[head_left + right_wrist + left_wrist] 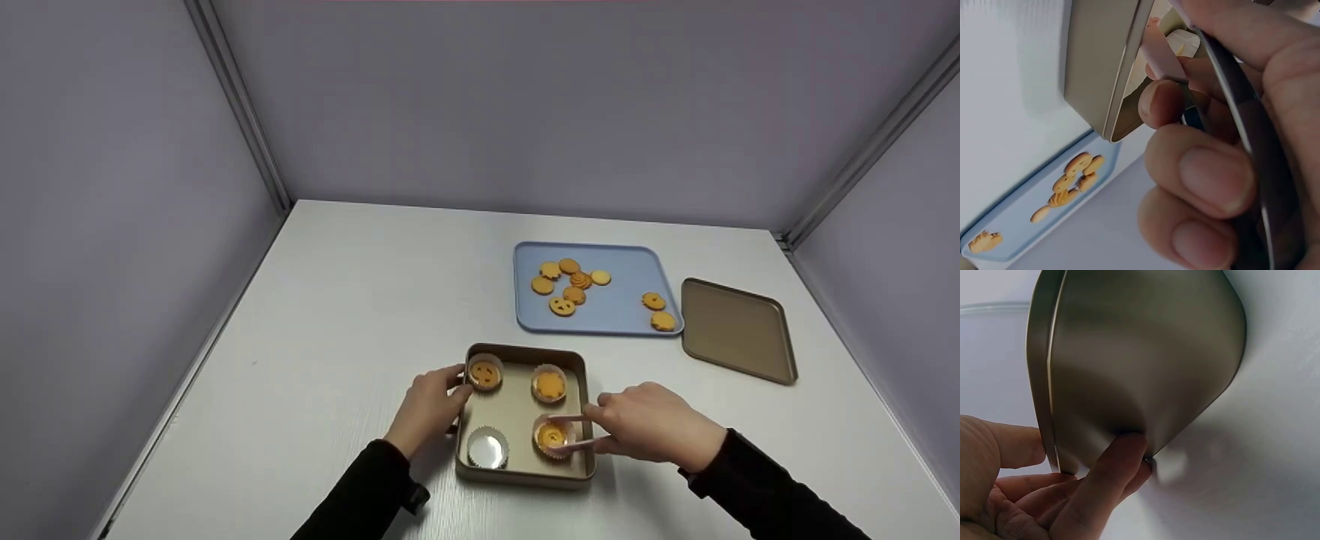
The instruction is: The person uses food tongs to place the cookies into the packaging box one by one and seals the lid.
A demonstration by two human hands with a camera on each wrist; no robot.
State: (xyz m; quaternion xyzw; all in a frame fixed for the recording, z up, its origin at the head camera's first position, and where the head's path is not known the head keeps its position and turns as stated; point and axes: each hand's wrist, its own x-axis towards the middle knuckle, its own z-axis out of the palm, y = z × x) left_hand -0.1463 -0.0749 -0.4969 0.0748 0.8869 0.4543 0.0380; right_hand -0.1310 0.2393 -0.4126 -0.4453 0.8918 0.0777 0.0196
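A square gold tin [525,478] stands in front of me, with a fluted paper cup at each inner corner. My left hand [429,409] holds the tin's left side, its fingers on the outer wall [1145,354] and by the rim. In my right hand [652,424] is a pair of tongs [576,445] with pink tips [1163,56]. Those tips reach into the front right cup, on either side of a swirled cookie [553,433]. Other cookies lie in the back left cup [485,373] and back right cup [550,385]. The front left cup [487,448] shows a bare, shiny bottom.
Behind the tin lies a blue tray [622,262] with several cookies [574,295] grouped at its left and two at its right corner. A flat gold lid [739,330] is to the right, against the tray. Grey panels [525,105] enclose the white table [360,300].
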